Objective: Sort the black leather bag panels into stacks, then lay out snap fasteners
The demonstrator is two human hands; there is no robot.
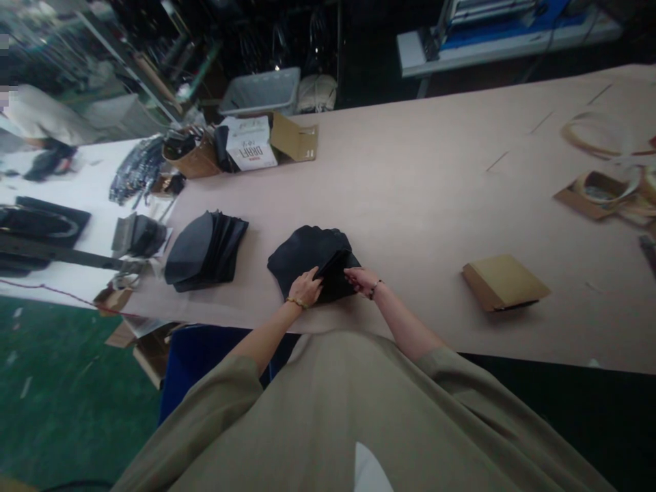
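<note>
A fanned pile of black, flat, leather-like pieces point(302, 249) lies on the table right in front of me. My left hand point(306, 287) is closed on the edge of a raised black piece at the near side of the pile. At the pile's right side my right hand point(361, 280) is closed, with thumb and fingers pinching a black piece's edge. Between the two hands the raised pieces stand up in a fold. How many layers each hand holds is hidden. Both wrists wear bracelets.
Left of the pile stands another stack of black pieces point(192, 253). A closed cardboard box point(505, 283) lies to the right. Farther back are an open white carton point(251, 143) and a brown container point(195, 160). Rolls of strip point(594, 191) lie far right. Another person point(46, 116) is at upper left.
</note>
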